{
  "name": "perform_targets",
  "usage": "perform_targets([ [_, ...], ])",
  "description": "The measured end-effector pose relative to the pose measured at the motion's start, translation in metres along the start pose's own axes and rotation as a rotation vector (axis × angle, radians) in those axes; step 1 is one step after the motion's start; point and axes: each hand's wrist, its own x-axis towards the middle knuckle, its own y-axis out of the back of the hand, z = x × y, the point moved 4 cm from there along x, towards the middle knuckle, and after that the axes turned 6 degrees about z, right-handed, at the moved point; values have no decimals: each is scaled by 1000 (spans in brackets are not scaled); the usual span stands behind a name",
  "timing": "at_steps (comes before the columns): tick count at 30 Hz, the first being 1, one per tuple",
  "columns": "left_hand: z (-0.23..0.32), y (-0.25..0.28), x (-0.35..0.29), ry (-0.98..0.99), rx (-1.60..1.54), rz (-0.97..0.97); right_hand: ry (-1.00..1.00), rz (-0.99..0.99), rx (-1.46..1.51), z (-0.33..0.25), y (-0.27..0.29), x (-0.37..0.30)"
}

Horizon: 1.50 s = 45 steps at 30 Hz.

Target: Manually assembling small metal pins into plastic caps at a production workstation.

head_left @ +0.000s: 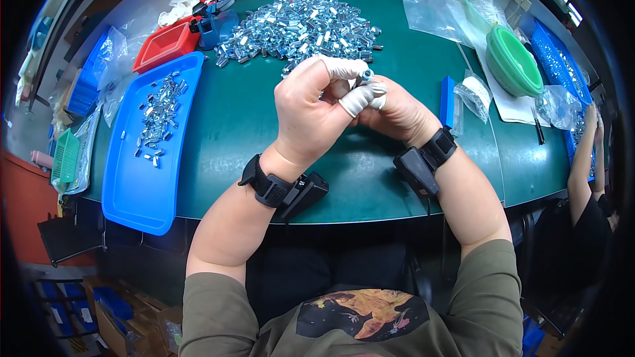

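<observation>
My left hand (pixel 311 109) and my right hand (pixel 397 116) meet above the green table (pixel 218 132), fingertips pressed together. White finger cots cover some fingertips. Between them they pinch one small shiny metal part (pixel 364 77), mostly hidden by the fingers. Just beyond my hands lies a big heap of the same small metal parts (pixel 301 26). A black band with a small black device sits on each wrist.
A blue tray (pixel 142 178) with several metal parts lies at left, a red tray (pixel 165 46) behind it. Green bowls (pixel 514 63), clear plastic bags and a small blue box (pixel 448 100) stand at right. Another person's arm (pixel 585 158) works at the far right edge.
</observation>
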Motion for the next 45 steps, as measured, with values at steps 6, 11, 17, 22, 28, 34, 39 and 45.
perform_targets([
  [6, 1, -1, 0, -3, -27, 8, 12, -12, 16, -1, 0, 0],
  [11, 4, -1, 0, 3, -65, -12, 11, -13, 9, 0, 1, 0],
  [17, 3, 2, 0, -3, -47, -19, 8, -6, 19, 0, -2, 1],
  [22, 1, -1, -1, -27, -58, -10, -26, -29, 18, 0, 3, 0],
  [28, -5, 1, 0, 54, -74, -10, -15, -40, 14, -4, -2, 0],
  [34, -34, -9, 3, 561, -452, 38, -32, 151, 27, -1, 9, 3],
  [39, -68, -4, -2, 704, -526, -62, 346, 480, -527, -8, 11, 8],
  [45, -83, 1, -4, 686, -257, -97, 417, 551, -993, -18, 6, 4],
])
